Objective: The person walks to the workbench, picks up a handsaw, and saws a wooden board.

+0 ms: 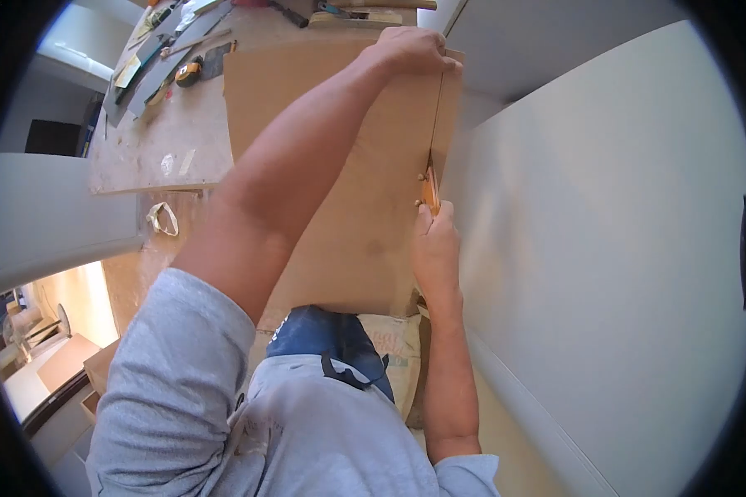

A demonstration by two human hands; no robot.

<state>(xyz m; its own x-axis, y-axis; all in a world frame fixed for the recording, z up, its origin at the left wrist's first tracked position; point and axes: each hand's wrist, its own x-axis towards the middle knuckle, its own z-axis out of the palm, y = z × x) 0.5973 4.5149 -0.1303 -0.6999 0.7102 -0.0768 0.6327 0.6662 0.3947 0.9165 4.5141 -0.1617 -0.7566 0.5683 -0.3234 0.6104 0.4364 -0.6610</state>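
A large brown board (331, 224) lies flat over the workbench, with a thin dark line running down near its right edge. At the far right corner of the board, my left hand (410, 51) presses on the edge, its fingers bent around the corner; whether it holds anything is hidden. My right hand (437, 236) is closed around the handle of a saw with an orange-brown grip (429, 190). The saw sits at the near end of the dark line, and its blade is mostly hidden.
On the workbench (133, 157) at the left lie a tape measure (188, 73), metal strips and other tools. Wooden pieces (365, 18) lie at the far edge. A large pale panel (613, 248) stands close on the right. A ring of tape or cord (163, 219) hangs at the left.
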